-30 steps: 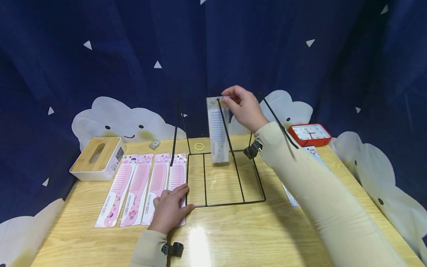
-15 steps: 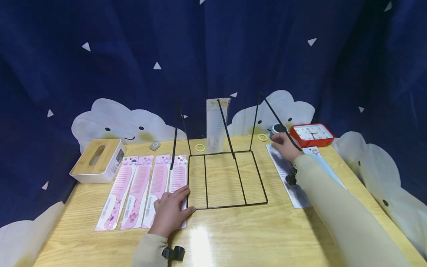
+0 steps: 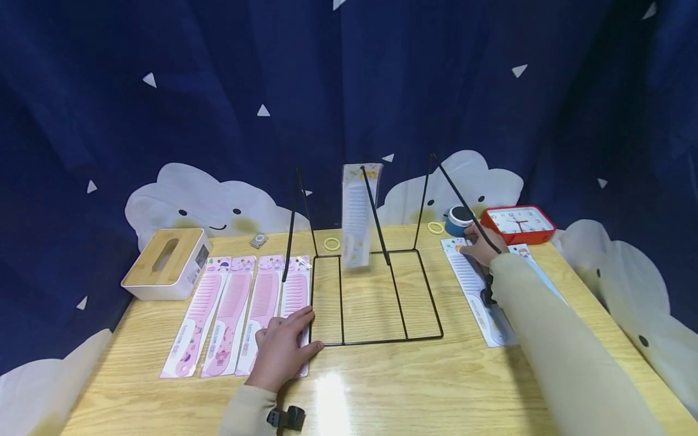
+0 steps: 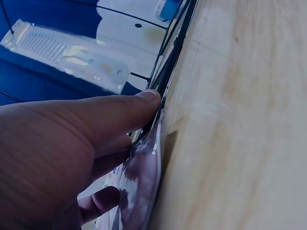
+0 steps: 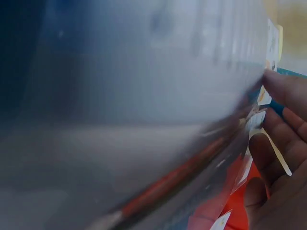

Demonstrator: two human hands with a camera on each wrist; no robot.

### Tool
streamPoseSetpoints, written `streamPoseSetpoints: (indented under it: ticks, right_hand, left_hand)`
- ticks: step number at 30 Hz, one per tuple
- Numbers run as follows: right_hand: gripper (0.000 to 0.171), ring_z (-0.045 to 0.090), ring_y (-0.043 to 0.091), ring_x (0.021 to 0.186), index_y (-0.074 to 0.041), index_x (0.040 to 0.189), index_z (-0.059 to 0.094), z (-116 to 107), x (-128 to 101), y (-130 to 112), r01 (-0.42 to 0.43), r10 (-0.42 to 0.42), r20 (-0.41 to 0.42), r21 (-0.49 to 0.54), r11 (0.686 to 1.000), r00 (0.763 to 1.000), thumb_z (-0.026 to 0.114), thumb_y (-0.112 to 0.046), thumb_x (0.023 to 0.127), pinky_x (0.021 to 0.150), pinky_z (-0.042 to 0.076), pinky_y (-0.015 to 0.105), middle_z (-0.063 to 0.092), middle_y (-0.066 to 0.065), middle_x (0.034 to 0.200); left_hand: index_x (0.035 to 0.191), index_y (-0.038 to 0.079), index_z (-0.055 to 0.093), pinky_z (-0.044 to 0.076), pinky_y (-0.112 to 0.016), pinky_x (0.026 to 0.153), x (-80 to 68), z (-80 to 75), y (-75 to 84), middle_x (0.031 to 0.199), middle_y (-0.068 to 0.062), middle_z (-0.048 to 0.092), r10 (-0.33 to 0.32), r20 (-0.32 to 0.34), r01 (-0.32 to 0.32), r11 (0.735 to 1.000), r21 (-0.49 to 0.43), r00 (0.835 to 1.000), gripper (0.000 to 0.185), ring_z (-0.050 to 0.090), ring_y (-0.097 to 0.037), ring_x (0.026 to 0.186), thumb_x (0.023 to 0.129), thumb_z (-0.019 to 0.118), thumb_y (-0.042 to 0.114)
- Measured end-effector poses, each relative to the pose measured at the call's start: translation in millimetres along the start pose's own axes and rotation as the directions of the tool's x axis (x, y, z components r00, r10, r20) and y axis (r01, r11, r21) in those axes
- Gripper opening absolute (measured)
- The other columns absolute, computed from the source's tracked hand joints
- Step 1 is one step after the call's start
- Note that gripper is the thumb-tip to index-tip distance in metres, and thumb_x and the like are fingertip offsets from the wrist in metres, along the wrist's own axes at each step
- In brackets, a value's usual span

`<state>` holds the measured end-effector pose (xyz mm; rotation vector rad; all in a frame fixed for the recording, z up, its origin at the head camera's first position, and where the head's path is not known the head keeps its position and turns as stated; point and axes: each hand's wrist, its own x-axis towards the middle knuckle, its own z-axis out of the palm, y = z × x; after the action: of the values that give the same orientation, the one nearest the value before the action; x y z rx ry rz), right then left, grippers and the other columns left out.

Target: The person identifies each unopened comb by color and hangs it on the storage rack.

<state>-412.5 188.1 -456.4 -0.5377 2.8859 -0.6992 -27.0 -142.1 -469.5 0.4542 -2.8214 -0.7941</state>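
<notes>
Head view: right hand (image 3: 478,246) pinches white comb pack (image 3: 477,290) at right; left hand (image 3: 283,350) flat, steadying wire rack (image 3: 376,297). Next: lift pack to a free prong.

White packaged comb (image 3: 475,284) lies flat on the table, right of the black wire rack (image 3: 376,303)

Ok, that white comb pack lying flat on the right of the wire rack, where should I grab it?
Probably by its far, top end, coming from above. The white comb pack lies flat on the table, so only an edge can be lifted, and the right hand already rests at that end, near the blue tape roll.
</notes>
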Motion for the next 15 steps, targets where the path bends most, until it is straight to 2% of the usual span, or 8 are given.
streamPoseSetpoints:
  ticks: [4, 8, 11, 15]
  right_hand:
    - [0.045, 0.054, 0.038, 0.11, -0.002, 0.125, 0.061, 0.4, -0.5, -3.4, -0.012, 0.012, 0.01, 0.008, 1.0, 1.0, 0.076, -0.012, 0.084, 0.097, 0.042, 0.055, 0.061, 0.022, 0.118]
    - [0.03, 0.053, 0.032, 0.096, -0.004, 0.114, 0.068, -3.0, -2.4, -9.6, -0.008, 0.008, 0.003, 0.009, 1.0, 1.0, 0.074, -0.014, 0.086, 0.082, 0.043, 0.046, 0.062, 0.016, 0.104]
    - [0.019, 0.055, 0.03, 0.09, -0.006, 0.103, 0.07, -8.4, -5.3, -17.3, 0.019, -0.018, -0.022, 0.053, 0.998, 1.0, 0.072, -0.019, 0.089, 0.075, 0.042, 0.04, 0.066, 0.013, 0.098]
    - [0.02, 0.058, 0.026, 0.09, -0.009, 0.101, 0.068, -18.6, -13.6, -33.6, 0.093, -0.087, -0.054, 0.123, 0.988, 0.995, 0.069, -0.028, 0.095, 0.075, 0.042, 0.036, 0.069, 0.011, 0.098]
  left_hand:
    - [0.133, 0.016, 0.066, 0.029, -0.047, 0.081, -0.4, 0.5, -0.5, 0.144, 0.006, 0.058, 0.0, 0.004, 0.0, 1.0, 0.005, 1.0, 0.062, 0.05, -0.019, 0.097, 0.078, 0.085, 0.036]
    - [0.134, 0.016, 0.066, 0.029, -0.047, 0.081, 0.0, 1.6, -0.7, 0.144, 0.005, 0.057, 0.002, 0.009, -0.002, 1.0, 0.005, 1.0, 0.062, 0.05, -0.019, 0.098, 0.078, 0.085, 0.037]
    - [0.134, 0.016, 0.066, 0.029, -0.047, 0.082, 0.4, 1.7, -0.9, 0.144, 0.005, 0.057, 0.007, 0.008, -0.007, 1.0, 0.004, 1.0, 0.062, 0.05, -0.019, 0.098, 0.079, 0.084, 0.037]
    - [0.134, 0.016, 0.066, 0.03, -0.048, 0.082, 0.3, 0.7, -1.3, 0.144, 0.005, 0.057, 0.011, 0.007, -0.011, 1.0, 0.01, 1.0, 0.062, 0.05, -0.02, 0.098, 0.079, 0.084, 0.038]
